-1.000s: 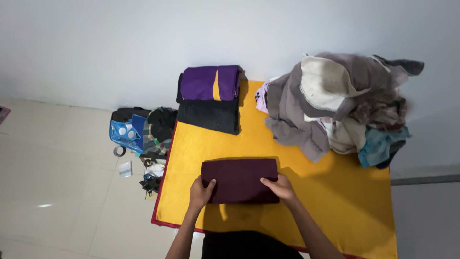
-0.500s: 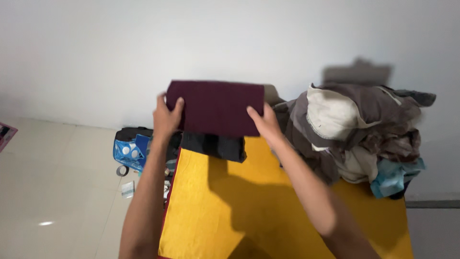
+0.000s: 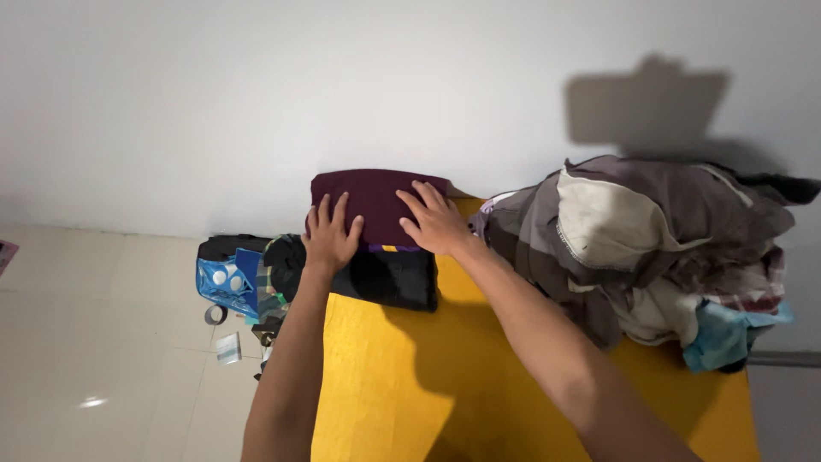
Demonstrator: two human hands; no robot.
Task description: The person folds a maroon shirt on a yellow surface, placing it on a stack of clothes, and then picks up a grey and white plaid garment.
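While I watch from the head view:
Left hand (image 3: 331,233): flat, fingers spread on the maroon folded garment (image 3: 372,198).
Right hand (image 3: 436,221): flat on it too.
Garment: tops the folded stack (image 3: 389,275) at the table's (image 3: 385,376) far left corner.
Clothes heap (image 3: 650,248): far right.

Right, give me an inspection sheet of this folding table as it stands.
Surface: yellow cloth with a red edge covers the table; its near part is bare.
Job's things: folded maroon garment lies on top of the folded stack of purple and black clothes at the far left corner.
Clutter: unfolded pile of clothes, grey, cream and teal, heaped at the far right.
Grips: left hand and right hand lie flat, fingers spread, on the maroon garment.
Cables: nothing seen.
Surroundings: white wall behind; pale tiled floor at left with a blue bag, dark bundles and a roll of tape.
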